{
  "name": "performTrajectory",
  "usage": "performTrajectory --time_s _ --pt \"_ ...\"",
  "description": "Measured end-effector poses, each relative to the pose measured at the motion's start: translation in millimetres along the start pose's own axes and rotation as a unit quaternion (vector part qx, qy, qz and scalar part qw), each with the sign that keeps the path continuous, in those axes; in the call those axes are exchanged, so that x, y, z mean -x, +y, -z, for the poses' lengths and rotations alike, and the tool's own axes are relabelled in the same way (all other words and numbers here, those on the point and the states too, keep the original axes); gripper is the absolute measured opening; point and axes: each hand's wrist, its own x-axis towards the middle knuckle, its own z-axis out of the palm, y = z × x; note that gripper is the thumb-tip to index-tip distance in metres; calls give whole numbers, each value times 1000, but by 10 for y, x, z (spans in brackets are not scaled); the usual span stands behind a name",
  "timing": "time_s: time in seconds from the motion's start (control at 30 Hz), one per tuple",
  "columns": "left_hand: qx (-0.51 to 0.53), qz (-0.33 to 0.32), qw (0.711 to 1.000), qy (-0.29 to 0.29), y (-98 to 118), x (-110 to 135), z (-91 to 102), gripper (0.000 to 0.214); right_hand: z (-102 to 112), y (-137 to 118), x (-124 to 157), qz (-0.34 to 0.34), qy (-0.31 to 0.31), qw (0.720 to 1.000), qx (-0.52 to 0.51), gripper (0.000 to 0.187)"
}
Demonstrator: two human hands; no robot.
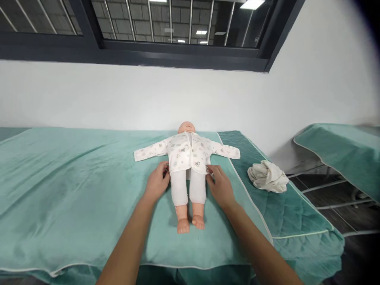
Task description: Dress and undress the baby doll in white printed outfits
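Note:
A baby doll [181, 211] lies on its back on the green bed cover, its head toward the wall and its bare feet toward me. It has on a white printed baby shirt [181, 152], with the long sleeves spread out to both sides, and white trousers [179, 188]. My left hand [157, 182] is closed at the shirt's lower left edge, beside the doll's hip. On the opposite side, my right hand [220, 185] pinches the lower right edge of the shirt. The fingertips of both hands are partly hidden by the cloth.
A crumpled cream cloth [267, 176] lies on the darker quilted mattress [297, 217] to the right. The green cover [74, 198] spreads far to the left. Behind the bed stands a white wall [133, 97] under a barred window. Another bed [341, 146] with a metal frame is at the right.

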Motion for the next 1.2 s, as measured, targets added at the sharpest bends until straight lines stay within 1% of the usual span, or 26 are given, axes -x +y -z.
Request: performTrajectory --time_s 0.03,0.1,0.13,0.2,0.27,0.3,0.37,0.43,0.5,0.57,0.6,0.7,0.77,0.8,0.87,0.93,0.97,1.0,1.03,1.07,1.1,1.17,1.2 --pt "5 1 1000 -4 13 46 11 44 -17 34 -14 -14 11 1000 -21 26" --pt "18 5 1000 -13 47 108 30 49 -22 113 -19 -69 53 993 -84 23" --pt "26 5 999 -18 66 127 37 51 -14 151 -19 -103 82 983 -127 22" --pt "45 1 999 -27 111 146 38 54 5 208 -23 -162 136 953 -218 24" --pt "62 0 998 -31 158 158 20 55 17 229 -34 -191 155 928 -280 26" --pt "67 2 997 -33 180 166 4 55 19 225 -40 -194 157 925 -288 27" --pt "66 8 997 -36 219 191 -33 54 18 200 -42 -179 151 939 -251 32" --pt "57 9 998 -15 251 224 -64 47 12 170 -32 -131 146 965 -173 39" --pt "52 -2 998 43 284 250 -82 39 5 158 -17 -64 141 983 -102 42" --pt "47 -32 994 94 338 256 -97 33 -4 169 -8 -14 140 988 -62 36" --pt "40 -51 992 106 378 248 -107 33 -8 180 -6 -1 143 988 -52 31" --pt "-11 -97 991 97 549 179 -163 38 -9 207 -8 2 155 987 -45 20" --pt "-55 -106 989 90 674 108 -207 38 3 205 -9 -13 165 985 -56 18" --pt "-72 -109 988 86 723 70 -226 34 10 199 -10 -33 164 983 -70 20" --pt "-76 -109 988 79 762 2 -250 19 22 189 -10 -98 152 977 -118 26" --pt "-17 -82 992 92 696 -47 -252 12 27 201 -15 -167 145 955 -196 31" --pt "42 -44 991 121 623 -62 -245 12 29 218 -20 -192 150 938 -246 31" --pt "111 5 980 162 527 -71 -232 12 34 242 -27 -210 162 916 -300 31" --pt "183 62 958 213 418 -74 -214 11 43 269 -36 -223 176 890 -356 30" --pt "252 118 920 276 304 -70 -194 9 58 298 -45 -233 187 862 -411 29" --pt "283 149 893 317 196 -60 -172 10 79 324 -54 -240 196 832 -461 27" --pt "315 178 857 367 28 -26 -132 11 138 361 -69 -247 207 777 -542 26" --pt "318 181 849 380 -22 -5 -118 10 170 370 -73 -247 213 752 -573 25"
